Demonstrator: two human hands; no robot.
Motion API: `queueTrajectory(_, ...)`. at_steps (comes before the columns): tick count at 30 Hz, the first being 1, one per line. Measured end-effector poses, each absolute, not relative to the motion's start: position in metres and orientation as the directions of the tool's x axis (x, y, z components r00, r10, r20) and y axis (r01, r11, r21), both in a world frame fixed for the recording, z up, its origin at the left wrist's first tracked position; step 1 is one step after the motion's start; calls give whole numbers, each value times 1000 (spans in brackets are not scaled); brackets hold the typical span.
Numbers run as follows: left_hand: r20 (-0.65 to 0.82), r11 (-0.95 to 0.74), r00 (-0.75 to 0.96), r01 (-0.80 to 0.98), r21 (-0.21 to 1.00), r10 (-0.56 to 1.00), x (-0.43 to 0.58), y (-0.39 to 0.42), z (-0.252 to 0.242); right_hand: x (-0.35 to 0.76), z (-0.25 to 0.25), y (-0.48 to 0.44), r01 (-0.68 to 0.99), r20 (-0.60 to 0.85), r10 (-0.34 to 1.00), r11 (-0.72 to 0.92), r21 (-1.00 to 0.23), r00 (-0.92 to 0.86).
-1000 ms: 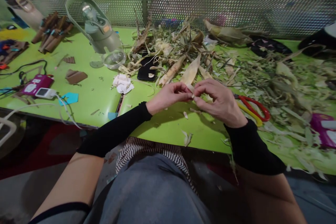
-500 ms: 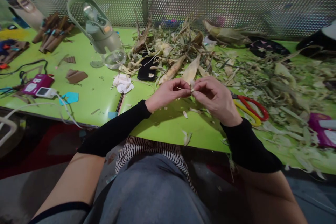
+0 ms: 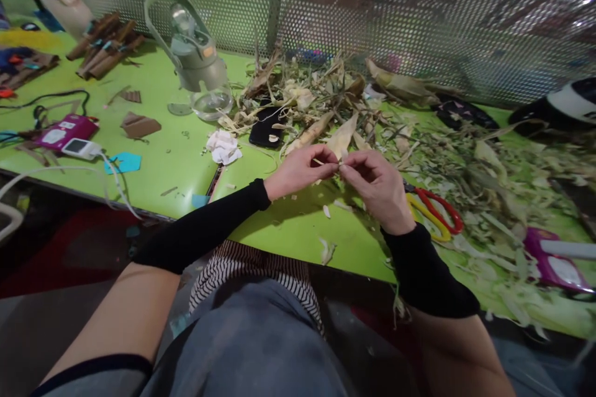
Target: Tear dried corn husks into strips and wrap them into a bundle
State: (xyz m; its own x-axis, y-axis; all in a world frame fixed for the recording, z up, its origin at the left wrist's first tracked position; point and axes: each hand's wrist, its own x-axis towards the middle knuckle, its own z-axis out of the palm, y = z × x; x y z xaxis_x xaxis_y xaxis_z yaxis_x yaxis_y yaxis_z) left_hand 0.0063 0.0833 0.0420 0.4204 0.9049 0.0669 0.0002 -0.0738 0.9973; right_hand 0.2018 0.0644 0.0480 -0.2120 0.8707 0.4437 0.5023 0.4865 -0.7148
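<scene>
Both hands meet over the green table (image 3: 261,229), their fingertips almost touching. My left hand (image 3: 307,167) pinches a thin pale strip of husk (image 3: 318,162). Thumb and forefinger of my right hand (image 3: 377,186) are pressed together on the same small pale piece, which is mostly hidden between the fingers. Just behind them a broad pale husk leaf (image 3: 343,136) lies against a heap of dry husks (image 3: 321,84). Scissors with red and yellow handles (image 3: 440,214) rest right beside my right hand.
A black phone (image 3: 265,127), crumpled tissue (image 3: 224,147) and green-lidded bottle (image 3: 200,68) stand or lie behind my left hand. Magenta devices (image 3: 67,135) with cables are at both sides. Husk scraps (image 3: 470,180) cover the right side. A perforated metal screen (image 3: 326,6) rises behind.
The camera view has turned slightly, shifting the scene. Both hands keep their pinch, and my right hand has tilted a little, with its fingers still at the small piece.
</scene>
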Motion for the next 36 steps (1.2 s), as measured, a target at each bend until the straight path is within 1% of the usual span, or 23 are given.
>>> queueTrajectory(5,161,-175,418,-4,985,894,5,85,44,208,36,71,379,333,926,378,-845,-180)
queueTrajectory(8,211,-229,422,-8,973,881,5,85,44,211,29,75,311,337,925,376,-873,-174)
queueTrajectory(11,232,-262,417,14,965,879,6,87,42,210,27,77,262,347,921,384,-885,-179)
queueTrajectory(16,275,-310,408,20,951,870,6,89,42,205,34,76,300,343,928,372,-878,-147)
queueTrajectory(21,298,-350,393,64,935,870,2,90,44,202,41,73,318,349,920,390,-864,-180)
queueTrajectory(27,291,-354,460,56,933,839,-2,95,43,200,37,72,301,318,936,350,-887,-151)
queueTrajectory(30,290,-372,468,91,924,835,-3,96,42,200,37,72,320,296,944,329,-889,-147)
queueTrajectory(36,324,-436,451,170,884,832,-3,92,42,200,42,69,354,304,934,353,-866,-187)
